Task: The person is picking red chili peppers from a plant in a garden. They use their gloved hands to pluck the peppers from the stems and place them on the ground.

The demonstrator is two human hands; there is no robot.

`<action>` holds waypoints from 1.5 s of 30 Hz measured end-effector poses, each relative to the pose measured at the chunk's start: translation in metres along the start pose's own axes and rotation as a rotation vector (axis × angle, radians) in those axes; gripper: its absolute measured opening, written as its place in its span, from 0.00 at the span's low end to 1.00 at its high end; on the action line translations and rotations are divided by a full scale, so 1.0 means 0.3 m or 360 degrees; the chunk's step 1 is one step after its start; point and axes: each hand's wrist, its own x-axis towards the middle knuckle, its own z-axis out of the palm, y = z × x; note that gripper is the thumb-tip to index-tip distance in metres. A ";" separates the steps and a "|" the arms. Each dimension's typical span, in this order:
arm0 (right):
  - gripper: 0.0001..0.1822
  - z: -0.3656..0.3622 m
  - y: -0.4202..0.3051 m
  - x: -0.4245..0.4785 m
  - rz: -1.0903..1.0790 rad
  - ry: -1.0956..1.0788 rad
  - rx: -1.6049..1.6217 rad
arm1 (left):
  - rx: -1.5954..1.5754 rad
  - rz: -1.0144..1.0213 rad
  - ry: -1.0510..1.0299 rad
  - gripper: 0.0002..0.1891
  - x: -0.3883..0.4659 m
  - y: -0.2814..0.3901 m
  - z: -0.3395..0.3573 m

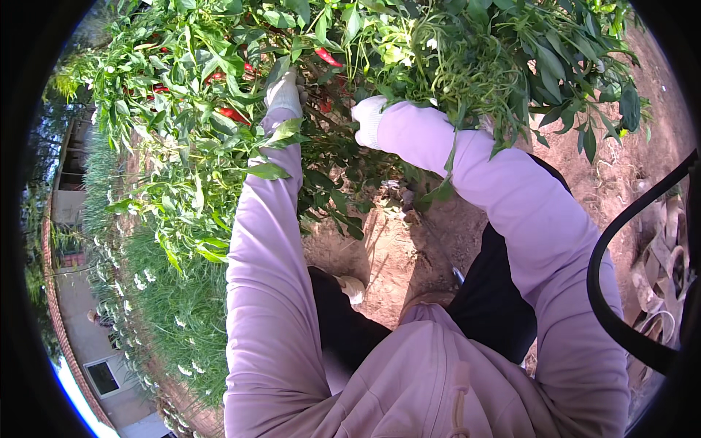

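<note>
Both hands wear pale gloves and reach into leafy pepper plants [219,49]. My left hand [285,92] is among the stems and leaves at top centre; its fingers are partly hidden by foliage. My right hand [368,119] is to the right of it, bent inward beside the dark inner foliage, its fingertips hidden from view. A red chili pepper [328,57] hangs above and between the hands. Another red pepper [234,115] lies among leaves left of my left wrist, with several more farther left. Whether either hand holds anything cannot be seen.
Bare reddish soil [386,252] shows between the person's legs, where a shoe [352,289] is partly visible. White-flowered green plants [159,295] grow at the left, before a building [82,312]. A black curved strap or handle [602,263] and pale crumpled strips [662,263] are at the right.
</note>
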 end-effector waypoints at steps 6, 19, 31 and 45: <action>0.23 -0.060 -0.016 -0.020 -0.0085 -0.0100 -0.0099 | -0.0085 -0.0147 -0.0066 0.07 0.012 0.041 -0.047; 0.22 0.050 -0.001 -0.031 -0.0068 0.0146 -0.0259 | -0.0769 -0.0322 -0.0331 0.04 0.017 0.060 0.022; 0.21 -0.059 -0.017 -0.070 0.0024 -0.0043 0.0209 | -0.0629 -0.0158 -0.0394 0.02 -0.028 0.148 0.064; 0.21 -0.066 0.011 -0.064 0.0076 -0.0071 0.0418 | -0.0048 0.0073 -0.0576 0.10 -0.281 0.324 -0.229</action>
